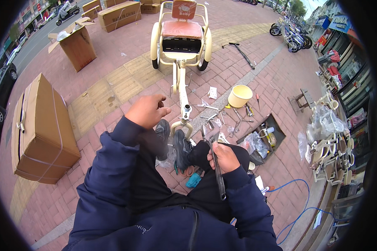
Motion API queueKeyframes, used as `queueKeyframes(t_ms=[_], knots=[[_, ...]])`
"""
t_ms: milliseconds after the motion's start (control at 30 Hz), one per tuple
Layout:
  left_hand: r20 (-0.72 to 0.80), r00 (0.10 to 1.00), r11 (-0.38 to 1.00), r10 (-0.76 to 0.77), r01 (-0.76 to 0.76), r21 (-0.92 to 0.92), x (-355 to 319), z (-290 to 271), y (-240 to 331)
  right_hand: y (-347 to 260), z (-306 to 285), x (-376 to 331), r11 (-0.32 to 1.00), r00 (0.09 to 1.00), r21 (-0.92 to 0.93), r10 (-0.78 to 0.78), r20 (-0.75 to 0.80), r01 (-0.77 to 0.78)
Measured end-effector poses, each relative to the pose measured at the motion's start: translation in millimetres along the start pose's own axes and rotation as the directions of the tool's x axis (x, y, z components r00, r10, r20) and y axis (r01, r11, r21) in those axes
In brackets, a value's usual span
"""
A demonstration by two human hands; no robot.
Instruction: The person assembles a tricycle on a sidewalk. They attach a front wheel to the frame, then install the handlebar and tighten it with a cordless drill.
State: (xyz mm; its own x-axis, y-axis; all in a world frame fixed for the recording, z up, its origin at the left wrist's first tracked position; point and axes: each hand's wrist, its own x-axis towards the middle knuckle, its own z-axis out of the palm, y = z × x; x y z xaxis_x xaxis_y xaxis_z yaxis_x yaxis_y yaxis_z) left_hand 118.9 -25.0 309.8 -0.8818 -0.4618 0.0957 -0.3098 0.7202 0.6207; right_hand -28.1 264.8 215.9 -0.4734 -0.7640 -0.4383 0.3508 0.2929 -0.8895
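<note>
My right hand (224, 157) grips an adjustable wrench (218, 175) by its handle, the jaws pointing away from me above my right knee. My left hand (147, 111) hangs in the air left of the frame, fingers loosely bent and thumb apart, with nothing visible in it. Between my shoes stands the front end of a cream tricycle frame (182, 90), its head tube (187, 108) open at the top. Farther back are its red seat (181, 29) and two rear wheels. The fork's lower end is partly hidden by my shoe (181, 148).
Spanners (209, 105) and small parts lie right of the frame, near a cream basket (240, 96). A dark tool tray (276, 129) holds plastic bags. A pump (241, 54) lies farther off. Cardboard boxes (50, 134) stand left. A blue hose (308, 188) curls at right.
</note>
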Motion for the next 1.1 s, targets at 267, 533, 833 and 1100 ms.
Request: queueKeyframes(t_ms=[267,533,833,1100], knots=[[0.168,0.977,0.99,-0.131,0.119,0.075,51,93,-25,-35,-24,92,0.876,1.0,-0.482,0.01,0.024,0.003],[0.316,0.941,0.972,-0.125,0.052,0.23,50,142,-25,-71,-43,165,0.686,0.983,-0.727,0.142,0.117,-0.012],[0.177,0.983,0.944,-0.048,-0.014,0.329,51,162,-26,-91,-46,196,0.559,0.951,-0.827,0.287,0.119,-0.065],[0.168,0.986,0.962,0.001,-0.047,0.27,46,159,-18,-72,-46,180,0.69,0.947,-0.713,0.296,0.125,-0.122]])
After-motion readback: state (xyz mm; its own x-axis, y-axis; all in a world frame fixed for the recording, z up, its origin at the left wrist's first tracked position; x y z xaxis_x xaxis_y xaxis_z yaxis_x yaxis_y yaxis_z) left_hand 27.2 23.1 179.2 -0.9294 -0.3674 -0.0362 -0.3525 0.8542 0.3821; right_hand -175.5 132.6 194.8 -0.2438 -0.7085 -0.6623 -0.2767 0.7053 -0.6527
